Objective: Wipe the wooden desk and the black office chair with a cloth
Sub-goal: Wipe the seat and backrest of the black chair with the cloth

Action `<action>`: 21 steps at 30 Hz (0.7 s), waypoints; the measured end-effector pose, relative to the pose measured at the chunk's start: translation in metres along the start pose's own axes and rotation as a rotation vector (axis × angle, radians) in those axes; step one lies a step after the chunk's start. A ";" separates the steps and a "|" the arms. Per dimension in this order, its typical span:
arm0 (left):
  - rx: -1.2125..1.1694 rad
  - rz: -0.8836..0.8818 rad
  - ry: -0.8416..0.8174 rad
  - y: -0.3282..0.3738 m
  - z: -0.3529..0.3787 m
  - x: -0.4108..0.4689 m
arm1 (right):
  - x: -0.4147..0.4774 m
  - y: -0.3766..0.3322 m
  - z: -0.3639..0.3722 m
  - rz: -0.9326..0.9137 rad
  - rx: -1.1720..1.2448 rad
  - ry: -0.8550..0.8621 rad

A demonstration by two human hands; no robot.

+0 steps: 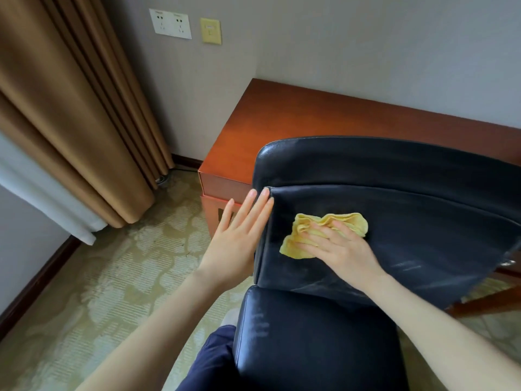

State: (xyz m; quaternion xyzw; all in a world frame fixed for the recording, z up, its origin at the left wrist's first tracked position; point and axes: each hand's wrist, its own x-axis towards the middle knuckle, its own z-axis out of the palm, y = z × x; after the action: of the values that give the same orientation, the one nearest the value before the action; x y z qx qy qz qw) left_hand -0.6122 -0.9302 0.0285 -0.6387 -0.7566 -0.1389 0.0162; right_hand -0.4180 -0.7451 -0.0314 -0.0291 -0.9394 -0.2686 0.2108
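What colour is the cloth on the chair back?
Pale yellow; the cloth shows clearly in the head view, under the right hand.

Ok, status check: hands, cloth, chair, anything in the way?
Right hand flat, pressing yellow cloth on black chair backrest. Left hand open at backrest's left edge. Wooden desk behind. Nothing blocking.

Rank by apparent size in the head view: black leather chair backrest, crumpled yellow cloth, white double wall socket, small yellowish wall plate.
1. black leather chair backrest
2. crumpled yellow cloth
3. white double wall socket
4. small yellowish wall plate
The wall fittings lie farther away, so they look smaller.
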 end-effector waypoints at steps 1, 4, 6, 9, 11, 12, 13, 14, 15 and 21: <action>0.030 0.027 0.000 0.003 0.004 0.005 | -0.015 0.008 -0.004 0.041 -0.031 -0.030; 0.093 0.056 -0.001 0.013 0.011 0.020 | -0.062 0.028 -0.018 0.218 -0.104 -0.152; 0.105 0.040 0.009 0.018 0.013 0.025 | -0.087 0.039 -0.030 0.335 -0.110 -0.243; 0.092 0.026 0.010 0.021 0.015 0.026 | -0.103 0.049 -0.040 0.442 -0.100 -0.340; 0.089 0.036 0.003 0.018 0.015 0.027 | -0.099 0.049 -0.041 0.479 -0.071 -0.362; 0.091 0.042 -0.006 0.016 0.014 0.029 | -0.095 0.047 -0.041 0.494 -0.059 -0.364; 0.089 0.049 -0.015 0.014 0.014 0.030 | -0.090 0.044 -0.039 0.511 -0.053 -0.348; 0.078 0.055 -0.023 0.013 0.013 0.031 | -0.086 0.042 -0.039 0.533 -0.043 -0.335; 0.060 0.060 -0.033 0.012 0.012 0.031 | -0.081 0.040 -0.038 0.553 -0.036 -0.316; -0.010 0.156 -0.059 -0.002 0.008 0.031 | -0.052 0.042 -0.037 0.494 -0.017 -0.205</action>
State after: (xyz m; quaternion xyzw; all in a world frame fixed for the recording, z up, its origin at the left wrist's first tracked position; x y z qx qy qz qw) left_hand -0.6188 -0.8991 0.0269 -0.6995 -0.7041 -0.1220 0.0013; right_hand -0.3499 -0.7257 -0.0037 -0.2865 -0.9180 -0.2125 0.1733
